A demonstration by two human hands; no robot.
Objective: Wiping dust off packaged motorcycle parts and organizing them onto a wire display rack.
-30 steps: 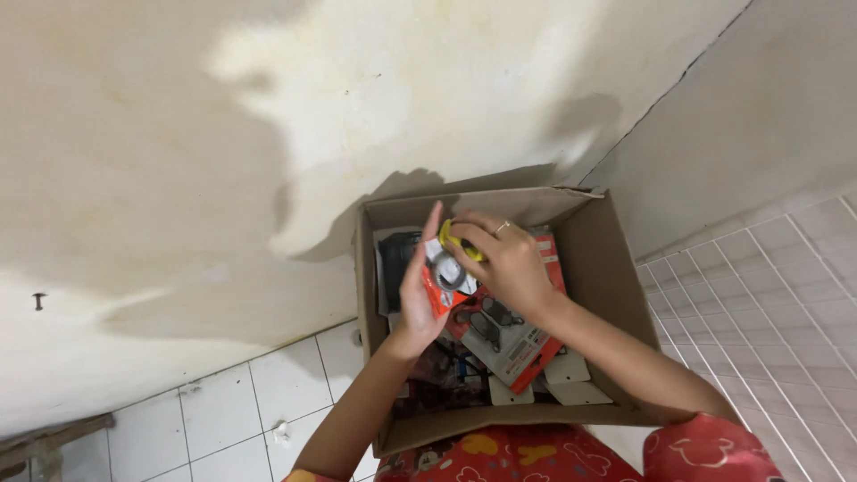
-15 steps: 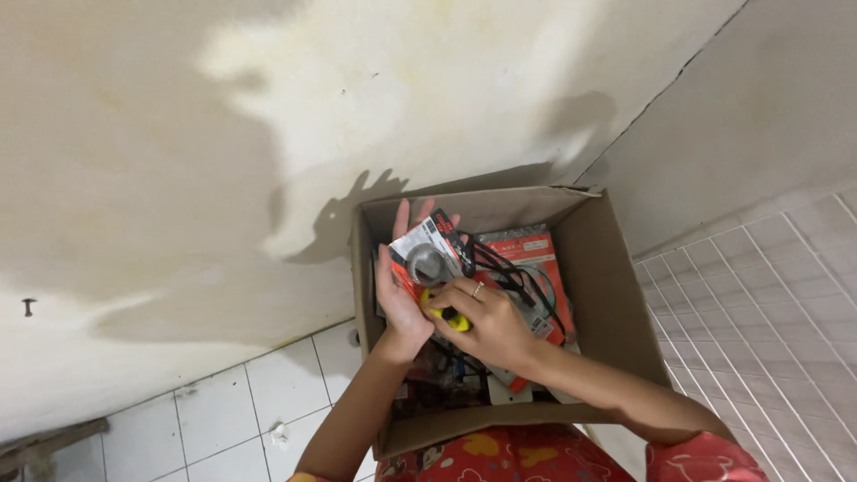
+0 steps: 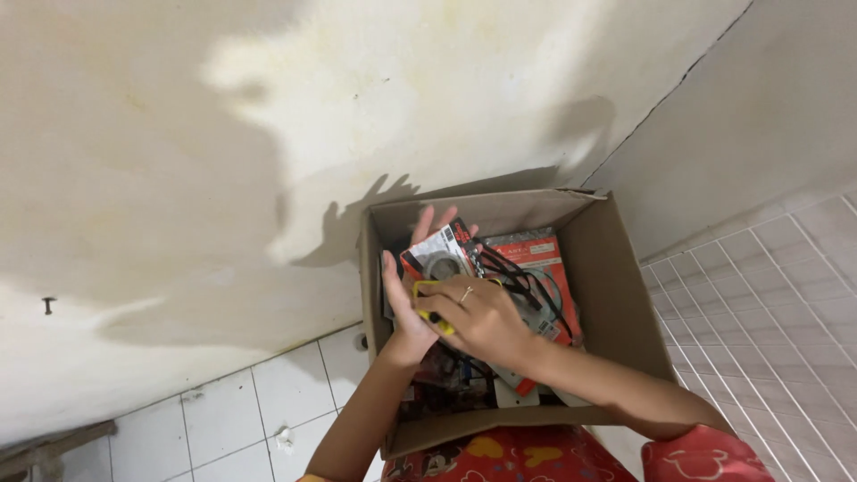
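A cardboard box (image 3: 616, 295) sits open on the white tiled floor (image 3: 786, 295), pushed up against a stained cream wall (image 3: 268, 134), and both of the person's hands work inside it. The left hand (image 3: 403, 308) stands upright near the box's 10 o'clock corner, palm turned toward the middle, fingers spread and mostly straight; it props a small packet (image 3: 439, 257) with a red, black and white card and a round part showing on its face. The packet leans against those fingers, tilted, at about 11 o'clock within the box. The right hand (image 3: 478, 319) lies just beside it at the centre, knuckles up, a ring on one finger, its fingers curled closed around a yellow object (image 3: 428, 299) (only a thin yellow edge shows, so what it is cannot be told). The two hands touch or nearly touch at the thumbs.

At 1 o'clock from the right hand lies a flat red package (image 3: 540, 254), with black cord (image 3: 527, 281) looped across it. More dark clutter fills the box bottom toward 6 o'clock, too jumbled to tell apart. Red patterned clothing (image 3: 518, 455) shows at the bottom edge.
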